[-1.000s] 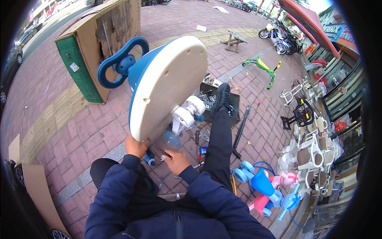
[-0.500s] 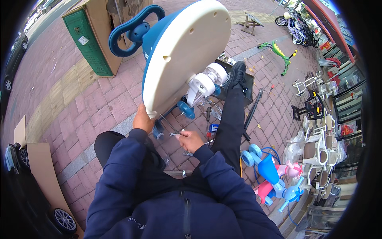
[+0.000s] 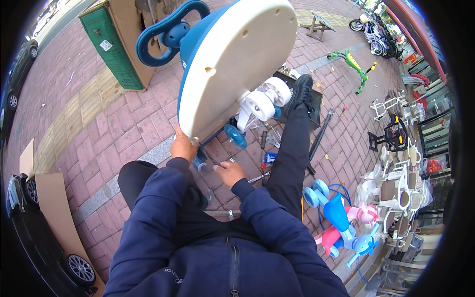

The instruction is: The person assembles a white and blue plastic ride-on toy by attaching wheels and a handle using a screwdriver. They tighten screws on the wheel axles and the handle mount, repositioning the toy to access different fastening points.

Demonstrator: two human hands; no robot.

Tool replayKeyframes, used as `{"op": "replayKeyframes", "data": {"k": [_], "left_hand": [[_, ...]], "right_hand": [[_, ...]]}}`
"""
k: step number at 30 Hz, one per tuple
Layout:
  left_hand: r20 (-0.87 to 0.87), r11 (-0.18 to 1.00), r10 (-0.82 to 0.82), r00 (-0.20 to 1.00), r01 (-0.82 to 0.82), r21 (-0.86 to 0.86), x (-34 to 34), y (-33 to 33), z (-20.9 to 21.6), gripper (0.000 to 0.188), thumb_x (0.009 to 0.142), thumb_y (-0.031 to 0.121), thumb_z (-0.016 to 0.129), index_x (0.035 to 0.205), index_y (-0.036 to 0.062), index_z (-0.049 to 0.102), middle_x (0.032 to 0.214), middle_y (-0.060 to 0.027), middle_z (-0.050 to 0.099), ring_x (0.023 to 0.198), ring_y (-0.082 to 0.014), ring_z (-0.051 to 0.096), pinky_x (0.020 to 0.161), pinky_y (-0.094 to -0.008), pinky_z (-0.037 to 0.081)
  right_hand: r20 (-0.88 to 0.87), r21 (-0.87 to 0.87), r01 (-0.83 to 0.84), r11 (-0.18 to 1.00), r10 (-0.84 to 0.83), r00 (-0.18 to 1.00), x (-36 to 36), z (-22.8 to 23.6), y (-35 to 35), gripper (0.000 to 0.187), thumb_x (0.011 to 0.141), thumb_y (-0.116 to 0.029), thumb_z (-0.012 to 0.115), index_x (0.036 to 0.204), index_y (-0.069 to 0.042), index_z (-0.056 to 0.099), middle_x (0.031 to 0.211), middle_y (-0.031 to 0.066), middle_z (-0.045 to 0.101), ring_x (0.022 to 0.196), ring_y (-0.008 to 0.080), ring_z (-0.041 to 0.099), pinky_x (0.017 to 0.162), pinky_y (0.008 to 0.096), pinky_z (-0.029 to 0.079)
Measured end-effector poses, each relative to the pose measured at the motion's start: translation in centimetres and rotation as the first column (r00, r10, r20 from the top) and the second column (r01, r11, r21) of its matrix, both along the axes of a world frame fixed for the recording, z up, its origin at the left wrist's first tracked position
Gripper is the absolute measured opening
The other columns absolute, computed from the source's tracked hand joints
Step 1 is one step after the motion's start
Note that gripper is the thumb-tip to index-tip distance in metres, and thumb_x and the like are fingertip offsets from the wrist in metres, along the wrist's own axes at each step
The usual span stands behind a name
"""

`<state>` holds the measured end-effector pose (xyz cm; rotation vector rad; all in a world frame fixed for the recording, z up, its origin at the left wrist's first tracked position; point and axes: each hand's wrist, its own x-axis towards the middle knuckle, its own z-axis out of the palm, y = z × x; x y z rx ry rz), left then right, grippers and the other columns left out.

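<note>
Cream-and-blue ride-on toy [image 3: 232,64], red-brick pavement [image 3: 118,128], green cabinet [image 3: 114,47].

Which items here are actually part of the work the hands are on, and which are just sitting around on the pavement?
In hand:
- left hand gripping the edge of the tilted blue-and-cream ride-on toy
- right hand low beside the toy's blue wheel
- white twin wheels on its underside

Lying about:
- green scooter
- green box
- cardboard sheet
- blue-and-pink ride-ons
- parked car

Bare brick paving [image 3: 114,133] lies open leftward; the tilted toy car [image 3: 232,59], scattered tools [image 3: 267,143] and outstretched leg [image 3: 292,148] crowd the right.
</note>
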<state>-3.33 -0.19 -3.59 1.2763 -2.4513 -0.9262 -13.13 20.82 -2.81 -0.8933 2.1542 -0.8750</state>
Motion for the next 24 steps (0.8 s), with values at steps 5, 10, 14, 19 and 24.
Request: {"op": "replayKeyframes", "data": {"k": [5, 10, 14, 19, 24], "left_hand": [[-0.014, 0.999, -0.002, 1.000, 0.001, -0.038, -0.3, -0.2, -0.5, 0.083, 0.083, 0.011, 0.081, 0.150, 0.0094, 0.032, 0.129, -0.0269, 0.066, 0.100, -0.0516, 0.071, 0.083, -0.0582, 0.057], [0.000, 0.998, -0.006, 1.000, 0.006, -0.066, -0.5, -0.3, -1.3, 0.079, 0.084, 0.011, 0.079, 0.148, 0.0077, 0.034, 0.132, -0.0239, 0.063, 0.097, -0.0514, 0.072, 0.080, -0.0585, 0.057], [0.010, 0.997, 0.010, 1.000, -0.009, -0.077, -0.6, -0.2, -0.7, 0.074, 0.085, 0.013, 0.079, 0.144, 0.0056, 0.035, 0.132, -0.0241, 0.062, 0.097, -0.0504, 0.072, 0.079, -0.0587, 0.057], [-0.063, 0.999, 0.030, 0.998, -0.033, -0.037, -0.6, 0.3, 1.3, 0.065, 0.086, 0.016, 0.080, 0.135, 0.0054, 0.039, 0.132, -0.0237, 0.061, 0.095, -0.0508, 0.072, 0.077, -0.0595, 0.057], [-0.070, 0.998, 0.046, 0.996, -0.049, -0.045, -0.8, 0.8, 3.0, 0.064, 0.084, 0.013, 0.082, 0.130, 0.0062, 0.038, 0.131, -0.0229, 0.060, 0.094, -0.0519, 0.071, 0.075, -0.0600, 0.056]], "right_hand": [[-0.232, -0.004, 0.039, 0.999, -0.039, 0.972, 0.9, -0.3, -1.9, 0.048, 0.096, -0.044, 0.072, 0.133, -0.014, 0.075, 0.105, 0.0218, 0.078, 0.097, 0.0432, 0.074, 0.089, 0.0487, 0.059], [-0.084, -0.023, 0.075, 0.997, -0.077, 0.993, 1.2, -1.1, -3.7, 0.050, 0.097, -0.037, 0.072, 0.136, -0.006, 0.072, 0.106, 0.0208, 0.079, 0.099, 0.0386, 0.075, 0.088, 0.0472, 0.059], [0.442, -0.034, 0.204, 0.978, -0.168, 0.881, 0.0, -2.8, -3.8, 0.051, 0.097, -0.027, 0.071, 0.138, 0.003, 0.067, 0.096, 0.0165, 0.077, 0.089, 0.0283, 0.074, 0.076, 0.0420, 0.057], [0.931, 0.019, 0.671, 0.741, -0.258, 0.258, 0.1, -5.6, -1.1, 0.041, 0.102, -0.011, 0.060, 0.140, 0.003, 0.060, 0.112, 0.0162, 0.071, 0.092, 0.0255, 0.071, 0.073, 0.0380, 0.056], [0.967, 0.091, 0.720, 0.688, -0.235, 0.103, 1.0, -7.3, 0.2, 0.027, 0.109, -0.024, 0.062, 0.122, 0.000, 0.066, 0.103, 0.0126, 0.072, 0.091, 0.0231, 0.070, 0.075, 0.0383, 0.060]]}}
